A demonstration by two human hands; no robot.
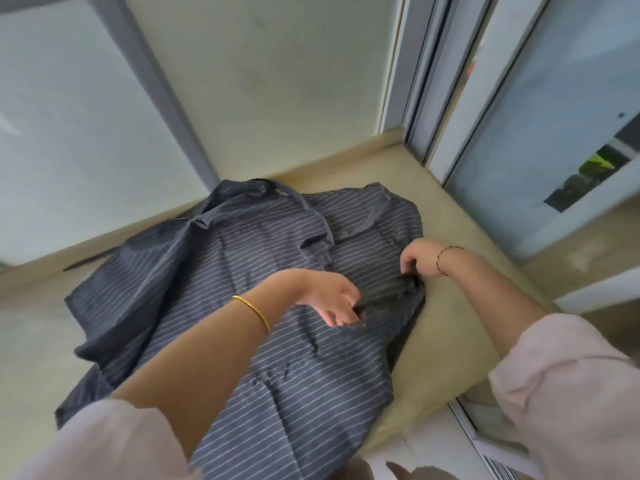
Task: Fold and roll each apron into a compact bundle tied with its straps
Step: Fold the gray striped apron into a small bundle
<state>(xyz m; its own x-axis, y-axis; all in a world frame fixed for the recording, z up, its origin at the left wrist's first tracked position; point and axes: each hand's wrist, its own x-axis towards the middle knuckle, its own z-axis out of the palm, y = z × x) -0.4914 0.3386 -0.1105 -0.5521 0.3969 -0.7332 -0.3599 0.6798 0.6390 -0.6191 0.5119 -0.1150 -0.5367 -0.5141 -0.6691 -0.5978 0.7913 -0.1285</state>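
Observation:
A dark grey apron [221, 292] with thin white stripes lies spread and rumpled on a beige surface [450, 327]. Its left part is bunched in folds and a strap [294, 199] runs along the far edge. My left hand [332, 299] pinches a dark gathered piece of the apron near its right edge. My right hand [420, 261] grips the other end of that same bunched, blurred piece [388, 292]. Both forearms reach in from the bottom, in pink sleeves.
A pale wall with a grey post [166, 109] stands behind the surface. A sliding window frame [436, 98] runs along the right side. A white ledge [433, 452] sits at the lower right, below the beige surface's near edge.

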